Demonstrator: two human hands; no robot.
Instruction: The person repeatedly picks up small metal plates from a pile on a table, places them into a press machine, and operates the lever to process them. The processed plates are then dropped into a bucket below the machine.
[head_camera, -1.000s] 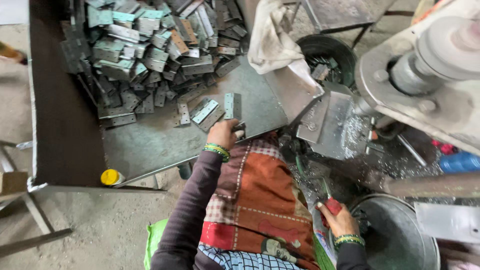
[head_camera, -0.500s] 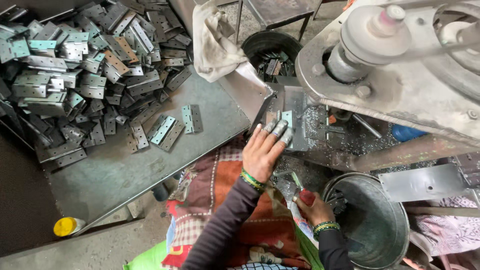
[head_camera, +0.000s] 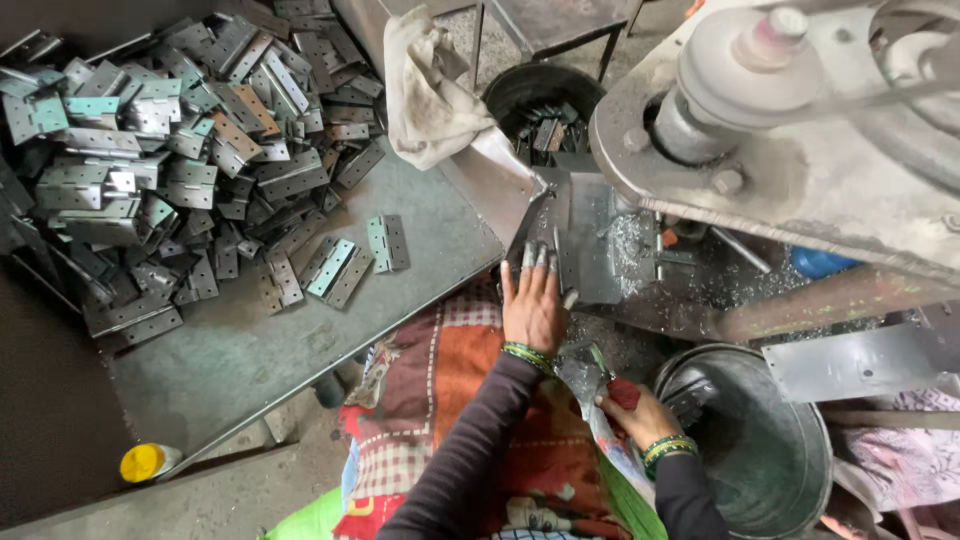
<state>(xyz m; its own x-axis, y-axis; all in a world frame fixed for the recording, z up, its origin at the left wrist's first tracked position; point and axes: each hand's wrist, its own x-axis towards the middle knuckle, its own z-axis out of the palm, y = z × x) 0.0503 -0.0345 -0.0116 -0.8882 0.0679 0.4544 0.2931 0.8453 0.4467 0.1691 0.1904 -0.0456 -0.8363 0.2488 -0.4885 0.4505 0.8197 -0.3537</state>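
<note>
Head view, looking down at a person seated at a metal workbench beside a drilling machine (head_camera: 800, 130).

The left hand (head_camera: 533, 305) lies palm down, fingers straight and pressed close together, their tips resting on a flat steel plate (head_camera: 590, 240) under the machine's spindle. Metal shavings lie scattered on the plate and to its right. A green bangle circles the left wrist.

The right hand (head_camera: 635, 410) sits lower, near the person's lap, fingers curled around a red-handled tool (head_camera: 618, 390). Just right of this hand stands a steel bucket (head_camera: 770, 440).

A large heap of grey hinges (head_camera: 170, 150) fills the far left part of the tray (head_camera: 240, 360). 3 or so loose hinges (head_camera: 350, 260) lie apart from the heap, near the tray's right edge and well left of the left hand. A dirty white cloth (head_camera: 425, 90) hangs over the tray's far right corner. Behind it, a black tub (head_camera: 530, 95) holds more hinges. A yellow cap (head_camera: 142, 462) sits at the tray's near left corner.
</note>
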